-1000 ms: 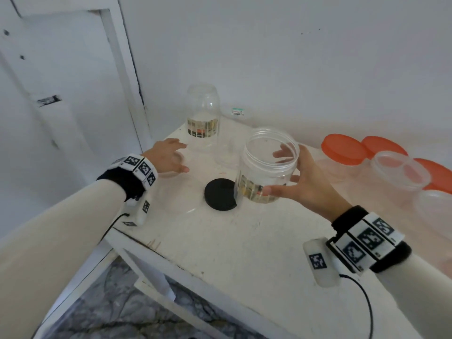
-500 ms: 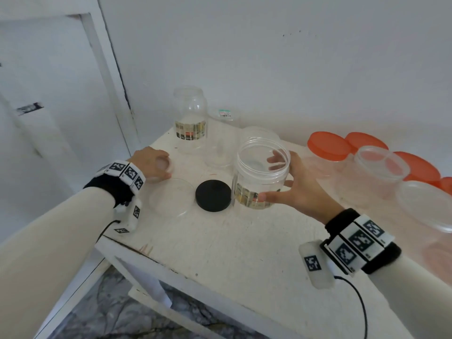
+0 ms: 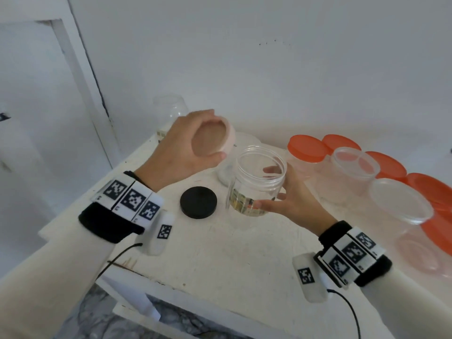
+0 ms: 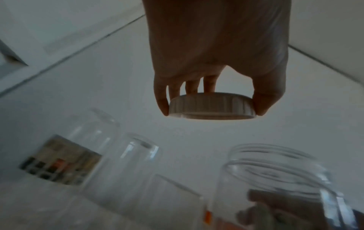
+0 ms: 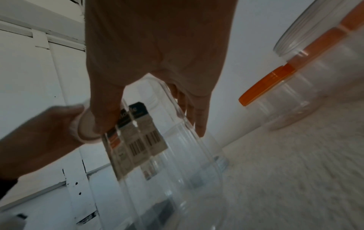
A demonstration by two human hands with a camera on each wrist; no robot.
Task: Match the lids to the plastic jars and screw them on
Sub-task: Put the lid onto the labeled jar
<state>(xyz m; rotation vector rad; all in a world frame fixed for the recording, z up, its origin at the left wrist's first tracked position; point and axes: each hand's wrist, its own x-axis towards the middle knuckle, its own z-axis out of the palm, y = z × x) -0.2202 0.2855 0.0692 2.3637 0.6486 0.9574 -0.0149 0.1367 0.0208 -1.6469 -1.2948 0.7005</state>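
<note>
Across the lower half of the head view is my white desk, with orange-lidded tubs parked at the right edge, out of the way. In mid-frame my right hand is wrapped around the clear jar, mouth up so it's ready for capping. Just upper left of it, my left hand pinches the pale lid by its rim, open side facing down toward the jar, probably to test the fit. The black lid sits unused on the desk, left of the jar.
</note>
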